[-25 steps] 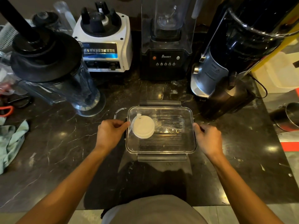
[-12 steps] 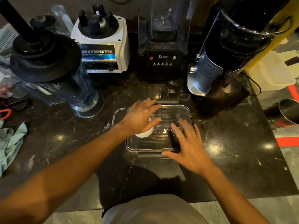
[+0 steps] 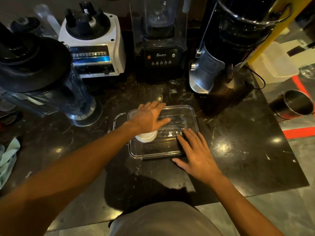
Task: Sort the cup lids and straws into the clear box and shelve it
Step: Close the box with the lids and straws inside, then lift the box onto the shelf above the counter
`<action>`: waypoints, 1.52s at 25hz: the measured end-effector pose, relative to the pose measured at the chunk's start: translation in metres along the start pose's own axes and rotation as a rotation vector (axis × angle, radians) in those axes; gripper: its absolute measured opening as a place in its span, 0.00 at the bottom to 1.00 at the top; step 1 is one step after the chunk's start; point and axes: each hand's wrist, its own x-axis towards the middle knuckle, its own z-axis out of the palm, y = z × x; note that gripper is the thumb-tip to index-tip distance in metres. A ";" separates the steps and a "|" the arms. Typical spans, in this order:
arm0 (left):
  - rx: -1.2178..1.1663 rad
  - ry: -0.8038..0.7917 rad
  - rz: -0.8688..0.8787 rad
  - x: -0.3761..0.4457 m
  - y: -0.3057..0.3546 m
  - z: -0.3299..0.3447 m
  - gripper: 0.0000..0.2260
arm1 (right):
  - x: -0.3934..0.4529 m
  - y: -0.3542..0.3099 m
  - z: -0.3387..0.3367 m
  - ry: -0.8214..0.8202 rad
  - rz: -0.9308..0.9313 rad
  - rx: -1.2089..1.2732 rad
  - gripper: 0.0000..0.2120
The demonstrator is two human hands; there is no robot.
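Palms are what you have on the clear box [image 3: 190,116] now, not a grip: both hands lie flat with fingers spread, closed on nothing. Nearest you, at about 5 o'clock of the box, your right hand [image 3: 196,154] presses the near right corner of its transparent cover, thumb running along the near edge beside the dark latch flap [image 3: 158,158]. That placement looks meant to seat the cover over the rim before the flaps are snapped down.

Inside, seen through the cover, the white cup lids [image 3: 146,136] sit at the box's 9 o'clock side, partly hidden under your wrist, and the straws [image 3: 160,143] lie in a row across the middle and toward 3 o'clock. So the sorting looks done, and the box rests on the dark marble bench [image 3: 238,150], not yet shelved.

Farther out, your left hand [image 3: 150,116] reaches across and bears down on the far left part of the cover, near 10 o'clock. With one palm on each diagonal corner you spread the load evenly. A clear handle loop [image 3: 117,116] shows just left of the box.

Beyond, at 12 o'clock, stand the black blender [image 3: 160,55] and the white blender base [image 3: 92,48]; a glass jug [image 3: 51,92] sits at 10 o'clock, clear of the box.
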 end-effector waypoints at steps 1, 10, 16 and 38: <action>-0.004 0.007 -0.011 0.000 0.000 0.001 0.33 | 0.000 0.001 0.001 0.012 0.002 0.001 0.39; -0.190 0.040 -0.054 0.003 -0.001 0.000 0.33 | 0.003 0.002 -0.002 0.049 0.043 0.080 0.36; -0.418 0.384 -0.319 -0.070 0.007 0.024 0.36 | 0.003 0.011 -0.012 0.145 0.706 1.012 0.44; -1.380 0.524 -0.715 -0.154 0.042 0.056 0.16 | 0.008 0.007 -0.002 0.185 0.846 1.424 0.16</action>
